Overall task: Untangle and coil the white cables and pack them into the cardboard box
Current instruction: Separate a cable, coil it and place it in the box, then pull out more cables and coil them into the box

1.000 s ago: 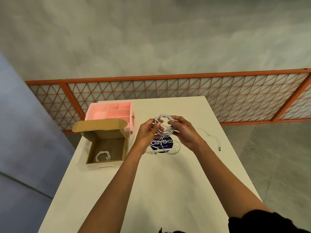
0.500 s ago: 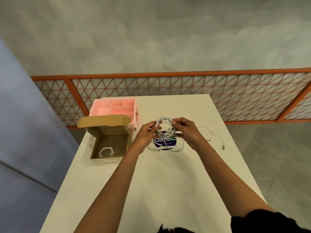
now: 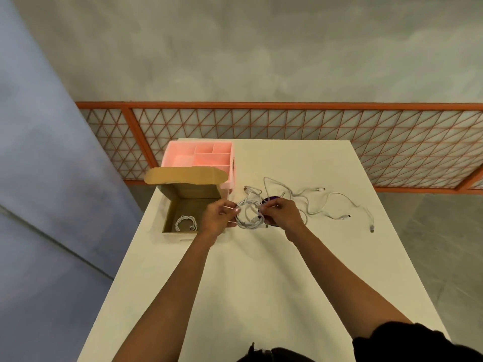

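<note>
A: What are the hands doing?

B: The left hand [image 3: 218, 216] and the right hand [image 3: 281, 214] both hold a white cable loop [image 3: 248, 218]. The left fingers are curled and pinch the left side of the loop. The right fingers are curled too and pinch the right side.

A: Where is the loop?

B: It is up between the two hands, over the white table [image 3: 261, 283]. It is just beside the cardboard box [image 3: 192, 190], on the box's right side. It is not in the box.

A: Is the box open?

B: Yes. Its lid flap stands up at the back. One coiled cable [image 3: 186, 222] lies inside on the bottom.

A: Are there more cables?

B: Yes. Some loose cables [image 3: 315, 213] lie in a messy bunch on the table, past the right hand and off to the right. Their little plugs point different ways.

A: What is the pink thing?

B: A pink tray [image 3: 201, 155] with small sections. It sits right behind the box, at the far end of the table.

A: And under the hands?

B: A round purple thing [image 3: 273, 198] lies on the table. The right hand hides most of it, so I cannot tell what it is.

A: What is behind the table?

B: An orange fence [image 3: 287, 126] and a grey wall.
</note>
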A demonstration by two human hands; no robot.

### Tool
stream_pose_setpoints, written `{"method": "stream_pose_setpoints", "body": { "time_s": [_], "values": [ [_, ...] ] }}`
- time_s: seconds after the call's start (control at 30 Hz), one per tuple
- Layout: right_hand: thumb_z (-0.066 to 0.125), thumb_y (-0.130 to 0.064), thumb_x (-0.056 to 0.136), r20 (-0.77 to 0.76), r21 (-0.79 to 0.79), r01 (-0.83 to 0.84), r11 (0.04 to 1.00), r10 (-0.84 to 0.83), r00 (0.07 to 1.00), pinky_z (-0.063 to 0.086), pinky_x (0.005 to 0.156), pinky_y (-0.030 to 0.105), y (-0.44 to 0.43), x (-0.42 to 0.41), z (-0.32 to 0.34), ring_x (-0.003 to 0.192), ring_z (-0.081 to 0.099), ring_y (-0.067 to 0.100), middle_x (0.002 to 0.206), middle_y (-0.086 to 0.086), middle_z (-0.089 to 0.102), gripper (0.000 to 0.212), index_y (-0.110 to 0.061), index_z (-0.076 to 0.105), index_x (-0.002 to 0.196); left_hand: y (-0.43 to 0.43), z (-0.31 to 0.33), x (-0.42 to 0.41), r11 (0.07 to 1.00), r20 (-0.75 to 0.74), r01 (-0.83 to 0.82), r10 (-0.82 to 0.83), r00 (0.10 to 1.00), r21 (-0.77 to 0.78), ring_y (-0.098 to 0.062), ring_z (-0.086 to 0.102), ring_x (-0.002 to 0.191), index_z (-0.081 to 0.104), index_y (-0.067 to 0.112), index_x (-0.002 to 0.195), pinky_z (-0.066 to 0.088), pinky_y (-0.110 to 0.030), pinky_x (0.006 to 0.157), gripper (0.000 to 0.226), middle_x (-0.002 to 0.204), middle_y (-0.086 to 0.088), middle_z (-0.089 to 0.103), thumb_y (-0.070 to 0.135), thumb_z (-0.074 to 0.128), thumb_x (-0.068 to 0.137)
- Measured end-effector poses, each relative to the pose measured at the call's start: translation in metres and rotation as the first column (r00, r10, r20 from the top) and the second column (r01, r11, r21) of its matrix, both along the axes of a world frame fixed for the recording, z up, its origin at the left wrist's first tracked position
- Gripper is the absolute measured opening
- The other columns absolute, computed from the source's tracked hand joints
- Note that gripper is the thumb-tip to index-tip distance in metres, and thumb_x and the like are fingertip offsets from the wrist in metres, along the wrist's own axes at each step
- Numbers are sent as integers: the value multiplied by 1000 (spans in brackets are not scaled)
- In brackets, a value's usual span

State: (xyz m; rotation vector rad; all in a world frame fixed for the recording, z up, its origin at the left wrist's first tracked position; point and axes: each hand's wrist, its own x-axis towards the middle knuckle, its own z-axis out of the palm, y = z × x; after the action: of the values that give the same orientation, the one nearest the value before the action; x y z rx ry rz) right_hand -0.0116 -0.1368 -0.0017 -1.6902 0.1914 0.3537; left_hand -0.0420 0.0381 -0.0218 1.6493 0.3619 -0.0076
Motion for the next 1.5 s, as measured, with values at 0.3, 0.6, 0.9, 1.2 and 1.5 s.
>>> {"method": "stream_pose_setpoints", "body": {
  "time_s": [0.3,0.6,0.9,1.2,1.5],
  "values": [
    [61,-1,88,-48,-39,-98,994,96,994,56,64,23,68,-1,-18,62,59,18,75,12,65,14,8,67,97,64,-21,-3,993,-6,-115,115,993,25,-18,60,75,65,2,103,57,-19,55,18,80,-6,63,-4,62,86],
    [44,-10,94,-107,-229,-276,933,258,960,45,96,36,123,14,-20,106,54,22,129,11,59,37,-9,56,129,111,-37,21,978,-57,-170,178,982,123,-15,58,64,64,1,95,52,-16,47,13,73,-4,62,0,68,83],
    [38,-10,97,-162,-445,-400,801,367,916,44,98,35,156,26,-18,117,54,32,128,18,57,35,-1,54,127,131,-64,35,975,-215,-147,182,960,168,-20,56,55,61,0,85,50,-20,40,5,77,-12,63,-3,63,87],
    [44,-8,95,-366,-488,-587,646,459,810,55,88,39,183,33,-20,106,61,36,125,20,55,33,2,49,126,142,-86,35,947,-243,-76,156,957,312,-26,64,62,68,-1,87,56,-30,59,10,77,-13,65,6,73,81],
    [34,-10,99,-430,-414,-633,654,472,770,55,73,30,185,26,-23,102,67,31,117,25,63,36,3,40,133,144,-98,36,894,-286,26,116,951,448,-34,66,89,70,5,90,55,-42,81,15,92,-22,68,18,66,84]
  ]
}}
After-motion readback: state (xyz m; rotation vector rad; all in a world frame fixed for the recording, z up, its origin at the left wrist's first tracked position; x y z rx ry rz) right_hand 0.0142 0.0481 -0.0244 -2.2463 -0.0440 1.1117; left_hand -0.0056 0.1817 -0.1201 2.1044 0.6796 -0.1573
